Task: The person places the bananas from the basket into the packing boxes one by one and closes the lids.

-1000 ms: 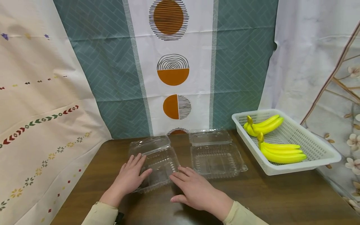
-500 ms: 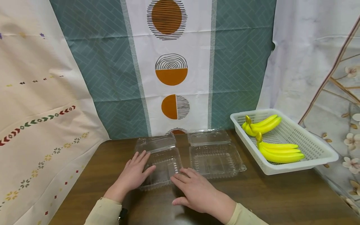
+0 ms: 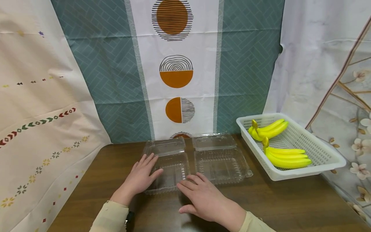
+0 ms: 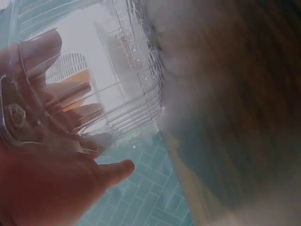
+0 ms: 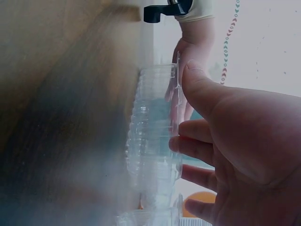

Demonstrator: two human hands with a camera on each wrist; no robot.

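Note:
A clear plastic clamshell box [image 3: 171, 170] lies on the table with its lid folded back. Along its left side rests my left hand [image 3: 140, 176], fingers extended; in the left wrist view those fingers [image 4: 70, 89] show through the transparent wall. My right hand [image 3: 203, 199] is at the front right corner, its straight fingertips at the rim, while the thumb stays apart. The right wrist view shows the box's ribbed side [image 5: 157, 117] close to the right fingers. A second clamshell box [image 3: 221, 166], lid back too, stands just right of the first.
A white perforated basket [image 3: 316, 172] stands at the right, holding two yellow banana bunches, one at the back [image 3: 269, 130] and one nearer [image 3: 288, 158]. Patterned cloth [image 3: 121, 80] hangs behind the brown table [image 3: 261, 206], with light cloth on both sides.
The left clamshell box has slid right and turned, so it now sits roughly in line with the second box. Both hands have shifted slightly right with it. The basket and bananas stay put.

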